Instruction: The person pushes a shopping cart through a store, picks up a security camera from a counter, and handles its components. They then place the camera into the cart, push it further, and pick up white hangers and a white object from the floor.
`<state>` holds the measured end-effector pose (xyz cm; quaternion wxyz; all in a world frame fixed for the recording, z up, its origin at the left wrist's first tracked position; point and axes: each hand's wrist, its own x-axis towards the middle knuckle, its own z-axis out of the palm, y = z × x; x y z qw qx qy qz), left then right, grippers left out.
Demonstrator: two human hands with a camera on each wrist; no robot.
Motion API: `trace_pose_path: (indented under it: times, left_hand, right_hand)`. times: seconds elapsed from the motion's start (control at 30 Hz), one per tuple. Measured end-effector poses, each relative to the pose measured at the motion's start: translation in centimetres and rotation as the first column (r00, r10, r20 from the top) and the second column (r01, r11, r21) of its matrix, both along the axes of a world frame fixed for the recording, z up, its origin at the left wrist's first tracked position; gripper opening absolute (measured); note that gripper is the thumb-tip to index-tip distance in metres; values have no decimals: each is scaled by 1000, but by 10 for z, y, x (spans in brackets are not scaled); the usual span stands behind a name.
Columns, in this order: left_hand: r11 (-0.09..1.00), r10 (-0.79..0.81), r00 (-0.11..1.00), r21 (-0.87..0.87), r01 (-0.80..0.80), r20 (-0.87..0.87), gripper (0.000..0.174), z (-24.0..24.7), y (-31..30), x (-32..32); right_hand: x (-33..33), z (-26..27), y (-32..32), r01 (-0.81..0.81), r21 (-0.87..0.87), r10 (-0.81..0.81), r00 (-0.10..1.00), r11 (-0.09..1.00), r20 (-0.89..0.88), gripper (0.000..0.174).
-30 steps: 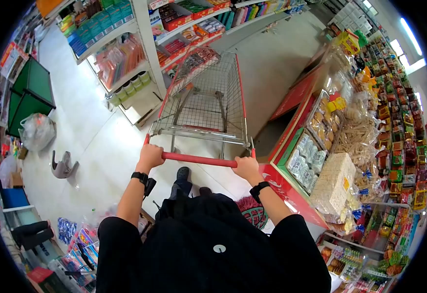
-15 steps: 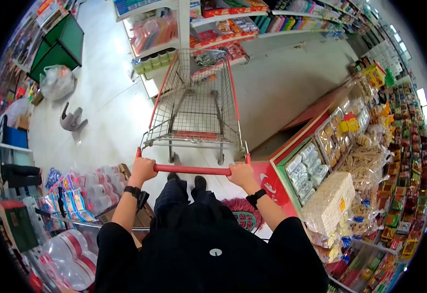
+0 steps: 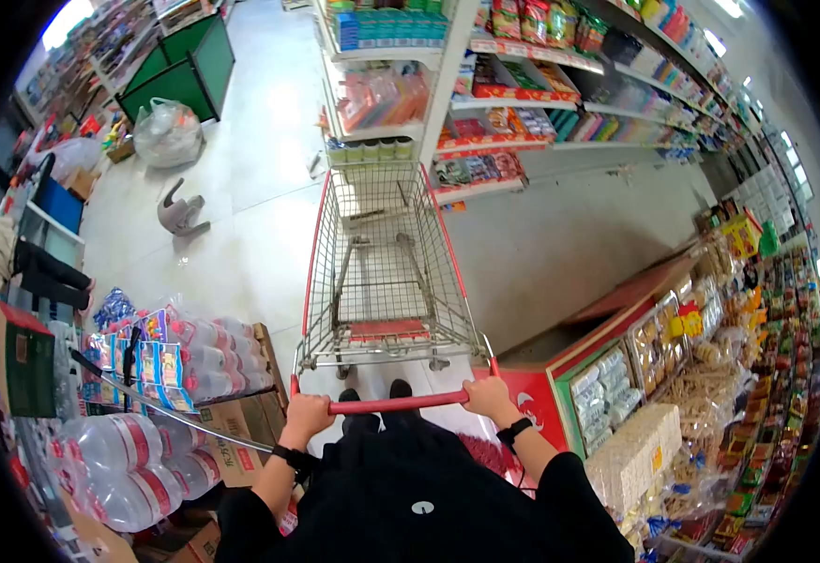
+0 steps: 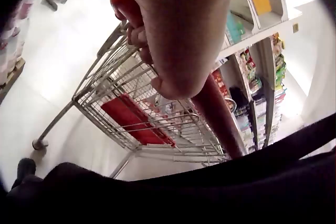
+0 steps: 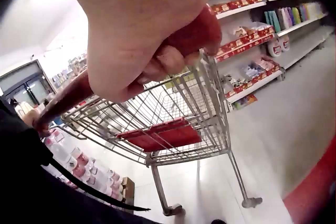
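Observation:
A wire shopping cart [image 3: 387, 272] with red trim stands straight ahead, its basket holding no goods. Its red handlebar [image 3: 401, 403] runs across in front of my body. My left hand [image 3: 309, 413] grips the bar's left end, and in the left wrist view its curled fingers [image 4: 139, 37] wrap the red grip. At the right end my right hand [image 3: 490, 396] holds the bar; the right wrist view shows its fingers [image 5: 170, 58] curled round it. A red panel [image 5: 163, 134] sits at the near end of the basket.
Shelves of packaged goods [image 3: 494, 122] rise past the cart's front. Bottled drinks [image 3: 213, 357] are stacked to the left, near a grey plastic piece [image 3: 180, 214] and a stuffed plastic bag [image 3: 168, 133] on the floor. A red-sided display [image 3: 607, 375] flanks my right.
The view has swung left, so the shelf end now stands directly before the cart and more bottles show at left. Both hands have kept their hold on the handlebar.

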<state>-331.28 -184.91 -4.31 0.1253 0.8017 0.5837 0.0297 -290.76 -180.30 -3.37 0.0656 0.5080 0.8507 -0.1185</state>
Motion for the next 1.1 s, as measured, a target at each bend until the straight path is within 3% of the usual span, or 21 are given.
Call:
trace_pose_path:
  times: [0.5, 0.87, 1.1]
  left_hand:
    - [951, 306, 951, -23, -307, -37, 16, 4, -30, -54]
    - [911, 412, 907, 39, -410, -86, 19, -7, -15, -126]
    - [909, 418, 900, 71, -412, -123, 19, -7, 8, -172]
  right_hand:
    - [-85, -1, 74, -234, 17, 234, 972, 972, 2, 20]
    - [-169, 0, 125, -386, 67, 389, 921, 920, -35, 21]
    - [-219, -3, 149, -361, 41, 360, 932, 932, 30, 22]
